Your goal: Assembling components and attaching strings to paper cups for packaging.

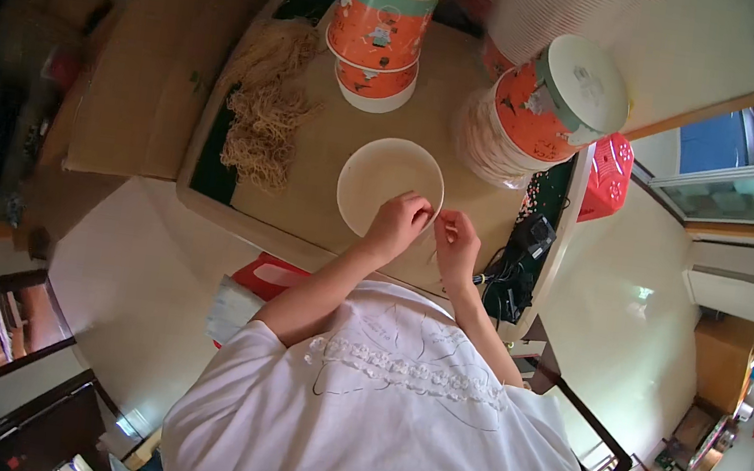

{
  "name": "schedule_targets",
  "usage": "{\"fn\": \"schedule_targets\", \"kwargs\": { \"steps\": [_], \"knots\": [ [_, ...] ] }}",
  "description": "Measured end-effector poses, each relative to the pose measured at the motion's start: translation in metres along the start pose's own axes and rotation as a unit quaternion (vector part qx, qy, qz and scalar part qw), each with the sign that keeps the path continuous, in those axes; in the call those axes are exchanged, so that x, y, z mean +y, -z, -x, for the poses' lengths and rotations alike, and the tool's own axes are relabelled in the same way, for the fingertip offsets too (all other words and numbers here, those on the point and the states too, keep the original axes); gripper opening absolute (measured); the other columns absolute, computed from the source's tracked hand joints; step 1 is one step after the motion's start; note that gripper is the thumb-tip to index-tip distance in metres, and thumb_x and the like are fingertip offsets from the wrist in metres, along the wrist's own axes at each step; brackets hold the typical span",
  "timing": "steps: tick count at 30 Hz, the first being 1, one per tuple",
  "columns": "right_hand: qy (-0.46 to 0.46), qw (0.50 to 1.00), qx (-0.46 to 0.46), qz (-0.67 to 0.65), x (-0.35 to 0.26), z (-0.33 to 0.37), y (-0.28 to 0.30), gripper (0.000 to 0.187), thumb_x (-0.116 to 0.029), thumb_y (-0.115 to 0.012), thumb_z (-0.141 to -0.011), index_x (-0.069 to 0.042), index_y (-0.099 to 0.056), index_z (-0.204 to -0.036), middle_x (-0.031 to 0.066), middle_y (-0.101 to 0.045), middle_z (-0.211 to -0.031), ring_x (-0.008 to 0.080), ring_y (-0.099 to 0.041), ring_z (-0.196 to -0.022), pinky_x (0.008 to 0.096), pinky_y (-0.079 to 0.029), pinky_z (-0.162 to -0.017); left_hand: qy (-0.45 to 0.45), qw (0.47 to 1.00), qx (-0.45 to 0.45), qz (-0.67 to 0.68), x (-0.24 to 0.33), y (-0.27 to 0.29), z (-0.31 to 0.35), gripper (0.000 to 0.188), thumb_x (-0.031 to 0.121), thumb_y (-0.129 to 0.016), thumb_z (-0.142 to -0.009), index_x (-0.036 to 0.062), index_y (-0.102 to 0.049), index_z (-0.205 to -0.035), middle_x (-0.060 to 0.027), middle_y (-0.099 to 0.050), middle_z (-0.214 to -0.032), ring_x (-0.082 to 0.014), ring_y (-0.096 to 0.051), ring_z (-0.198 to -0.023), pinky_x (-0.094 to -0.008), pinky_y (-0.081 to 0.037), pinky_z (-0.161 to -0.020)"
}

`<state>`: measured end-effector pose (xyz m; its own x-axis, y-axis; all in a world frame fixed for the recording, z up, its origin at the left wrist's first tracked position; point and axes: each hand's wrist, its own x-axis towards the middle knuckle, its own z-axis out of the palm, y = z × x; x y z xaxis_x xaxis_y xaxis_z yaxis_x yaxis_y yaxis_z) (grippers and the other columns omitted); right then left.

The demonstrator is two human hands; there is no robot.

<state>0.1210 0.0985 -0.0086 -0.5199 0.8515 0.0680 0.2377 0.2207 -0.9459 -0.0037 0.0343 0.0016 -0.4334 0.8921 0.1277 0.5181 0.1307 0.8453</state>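
A round white paper tub (371,176) stands open side up on the brown tabletop, just ahead of me. My left hand (400,223) is closed in a pinch over its near right rim. Right beside it, my right hand (456,242) also pinches, just outside the rim. The fingertips of both hands nearly meet. Whatever lies between them is too small to make out. To the left lies a loose heap of tan string (266,102).
Upside-down orange, green and white paper tubs (383,31) are stacked behind the open one. More stacked tubs (546,105) lean at the right, near a red plastic basket (607,178). A black adapter (534,234) and cables lie by the table's right edge. A cardboard box (147,62) stands left.
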Motion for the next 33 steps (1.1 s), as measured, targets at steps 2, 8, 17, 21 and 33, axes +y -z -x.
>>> {"fn": "schedule_targets", "kwargs": {
  "steps": [2, 8, 17, 21, 33],
  "knots": [
    [-0.026, 0.999, -0.023, -0.004, -0.013, 0.001, 0.004, 0.011, -0.002, -0.060, -0.081, -0.002, -0.057, -0.092, 0.0106, -0.060, -0.075, 0.0184, -0.060, -0.065, 0.0285, -0.050, -0.060, 0.003, 1.000, 0.013, 0.005, -0.001, -0.002, 0.000, 0.007, 0.005, -0.056, -0.080, 0.0013, -0.057, -0.086, -0.0139, -0.060, -0.078, -0.0294, -0.061, -0.075, -0.0361, -0.049, -0.065],
    [0.087, 0.969, -0.189, 0.137, -0.078, 0.020, 0.003, 0.018, -0.005, -0.058, -0.082, -0.006, -0.053, -0.099, 0.0162, -0.060, -0.081, 0.0317, -0.060, -0.069, 0.0371, -0.048, -0.060, 0.316, 0.878, -0.034, 0.358, -0.030, -0.016, -0.005, 0.012, 0.007, -0.047, -0.088, 0.0024, -0.049, -0.099, -0.0127, -0.061, -0.089, -0.0202, -0.061, -0.078, -0.0317, -0.051, -0.061],
    [0.064, 0.918, -0.315, 0.231, -0.076, -0.049, 0.007, 0.012, -0.009, -0.059, -0.077, -0.007, -0.061, -0.088, 0.0151, -0.063, -0.083, 0.0332, -0.061, -0.075, 0.0409, -0.048, -0.064, 0.369, 0.699, -0.181, 0.586, -0.053, -0.004, 0.006, 0.014, 0.015, -0.046, -0.093, 0.0080, -0.051, -0.104, -0.0083, -0.056, -0.074, -0.0119, -0.049, -0.050, -0.0215, -0.039, -0.040],
    [0.127, 0.898, -0.289, 0.306, -0.029, -0.060, 0.005, 0.009, -0.012, -0.060, -0.077, -0.006, -0.059, -0.083, 0.0167, -0.061, -0.079, 0.0364, -0.060, -0.073, 0.0425, -0.048, -0.061, 0.358, 0.818, -0.068, 0.446, -0.040, -0.016, 0.003, 0.005, 0.013, -0.048, -0.093, 0.0090, -0.047, -0.094, -0.0041, -0.050, -0.062, -0.0089, -0.041, -0.044, -0.0228, -0.028, -0.035],
    [-0.048, 0.954, -0.280, 0.093, -0.029, -0.067, 0.009, 0.009, -0.009, -0.058, -0.079, -0.003, -0.064, -0.083, 0.0122, -0.062, -0.070, 0.0175, -0.062, -0.065, 0.0304, -0.048, -0.060, -0.091, 0.994, 0.033, -0.043, -0.005, 0.014, 0.023, 0.015, 0.023, -0.066, -0.076, 0.0111, -0.059, -0.070, -0.0059, -0.059, -0.075, -0.0191, -0.059, -0.066, -0.0312, -0.048, -0.055]
  ]
}}
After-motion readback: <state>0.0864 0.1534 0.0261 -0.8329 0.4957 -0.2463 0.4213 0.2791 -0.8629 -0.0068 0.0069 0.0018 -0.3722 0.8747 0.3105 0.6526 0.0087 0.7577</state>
